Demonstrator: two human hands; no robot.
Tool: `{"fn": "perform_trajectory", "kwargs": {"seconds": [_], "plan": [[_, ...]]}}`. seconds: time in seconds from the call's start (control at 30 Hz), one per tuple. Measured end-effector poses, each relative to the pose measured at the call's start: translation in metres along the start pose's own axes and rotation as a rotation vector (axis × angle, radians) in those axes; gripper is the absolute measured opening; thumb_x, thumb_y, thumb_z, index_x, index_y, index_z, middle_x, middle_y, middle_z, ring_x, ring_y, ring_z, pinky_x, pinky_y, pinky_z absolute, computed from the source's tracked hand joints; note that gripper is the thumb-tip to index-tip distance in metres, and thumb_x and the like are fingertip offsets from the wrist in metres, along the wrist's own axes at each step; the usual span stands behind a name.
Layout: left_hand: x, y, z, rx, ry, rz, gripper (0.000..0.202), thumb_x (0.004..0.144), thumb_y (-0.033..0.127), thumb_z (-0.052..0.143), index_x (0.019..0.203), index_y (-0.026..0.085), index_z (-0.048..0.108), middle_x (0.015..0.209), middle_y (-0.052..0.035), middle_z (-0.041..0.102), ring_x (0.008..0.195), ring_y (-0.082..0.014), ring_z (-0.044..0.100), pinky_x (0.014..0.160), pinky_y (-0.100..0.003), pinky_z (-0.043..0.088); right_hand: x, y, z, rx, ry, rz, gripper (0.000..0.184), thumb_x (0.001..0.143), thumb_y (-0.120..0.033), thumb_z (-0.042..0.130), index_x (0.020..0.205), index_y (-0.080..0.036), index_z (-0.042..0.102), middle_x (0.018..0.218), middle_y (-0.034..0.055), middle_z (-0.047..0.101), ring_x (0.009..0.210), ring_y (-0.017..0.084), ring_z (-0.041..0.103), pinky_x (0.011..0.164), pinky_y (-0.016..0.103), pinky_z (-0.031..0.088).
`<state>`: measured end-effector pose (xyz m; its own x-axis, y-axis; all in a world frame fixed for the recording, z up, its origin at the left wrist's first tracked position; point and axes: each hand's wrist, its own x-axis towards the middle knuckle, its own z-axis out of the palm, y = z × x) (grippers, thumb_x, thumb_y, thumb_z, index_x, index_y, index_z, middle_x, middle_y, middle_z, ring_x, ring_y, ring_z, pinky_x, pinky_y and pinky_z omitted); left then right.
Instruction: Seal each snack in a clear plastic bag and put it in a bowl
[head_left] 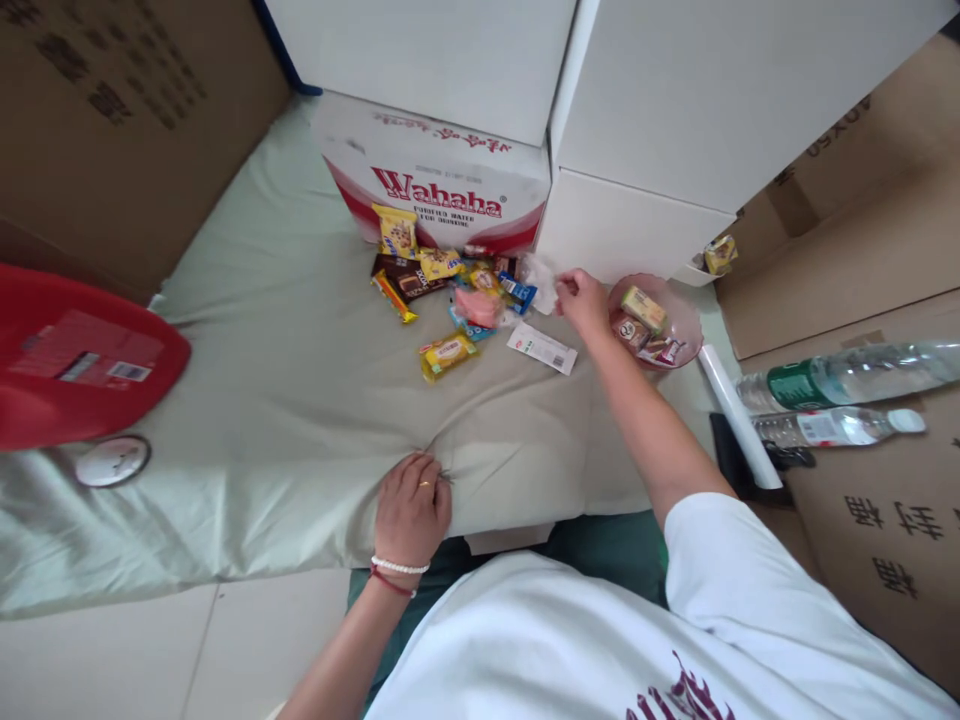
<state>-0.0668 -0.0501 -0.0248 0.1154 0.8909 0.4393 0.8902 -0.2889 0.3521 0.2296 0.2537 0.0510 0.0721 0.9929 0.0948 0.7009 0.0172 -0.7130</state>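
My right hand (583, 302) is closed in a pinch at the edge of a clear plastic wrapper (537, 280), beside a snack pile. In that pile are yellow snack packets (397, 232), a dark brown packet (414, 280), a blue packet (517, 292) and a pink item (478, 308). Just in front lie a yellow pastry packet (448, 354) and a white packet (541, 347). Right of my wrist, a pink translucent bowl (694, 325) holds several small packets. My left hand (415, 505) rests on the pale green cloth (300, 400), fingers curled, fingertips hidden; creases converge there.
Behind the snacks stand a Wahaha carton (442, 190) and white cabinets (652, 110). A red plastic object (82, 350) and a round badge (112, 462) lie left. At right are plastic bottles (832, 385), a white roll (739, 415) and cardboard boxes (847, 220).
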Motion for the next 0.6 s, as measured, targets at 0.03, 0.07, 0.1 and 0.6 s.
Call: {"fn": "perform_trajectory", "kwargs": {"seconds": [0.03,0.07,0.1,0.6], "plan": [[0.0,0.0,0.0,0.004,0.003,0.0,0.02,0.092,0.012,0.056,0.107,0.018,0.068,0.109,-0.0141,0.075,0.115,-0.0299,0.07,0.1,-0.046,0.056,0.009,0.005,0.0,-0.086,0.033,0.071,0.031,0.097,-0.037,0.054,0.116,-0.018,0.07,0.112,0.0121,0.073,0.095,0.023,0.071,0.085,0.036,0.057],[-0.001,0.0,0.0,0.009,0.005,0.001,0.02,0.092,0.012,0.056,0.107,0.018,0.068,0.109,-0.0143,0.075,0.114,-0.0298,0.07,0.099,-0.046,0.056,0.015,0.011,0.001,-0.174,0.048,0.136,0.028,0.095,-0.035,0.056,0.112,-0.017,0.071,0.108,0.0132,0.074,0.1,0.025,0.07,0.089,0.037,0.056],[-0.001,0.0,0.0,0.014,0.005,0.0,0.02,0.092,0.012,0.055,0.107,0.018,0.068,0.109,-0.0144,0.075,0.114,-0.0298,0.07,0.099,-0.046,0.056,0.02,0.016,0.003,-0.248,0.04,0.185,0.027,0.093,-0.033,0.059,0.111,-0.016,0.071,0.109,0.0143,0.075,0.104,0.026,0.07,0.093,0.038,0.054],[-0.004,-0.002,0.002,-0.021,-0.038,-0.042,0.02,0.091,0.012,0.057,0.104,0.019,0.07,0.111,-0.014,0.075,0.117,-0.0307,0.068,0.101,-0.047,0.054,-0.067,0.068,-0.012,-0.192,0.029,0.215,0.018,0.087,-0.031,0.058,0.09,-0.018,0.071,0.093,0.0103,0.076,0.086,0.023,0.068,0.082,0.032,0.051]]}}
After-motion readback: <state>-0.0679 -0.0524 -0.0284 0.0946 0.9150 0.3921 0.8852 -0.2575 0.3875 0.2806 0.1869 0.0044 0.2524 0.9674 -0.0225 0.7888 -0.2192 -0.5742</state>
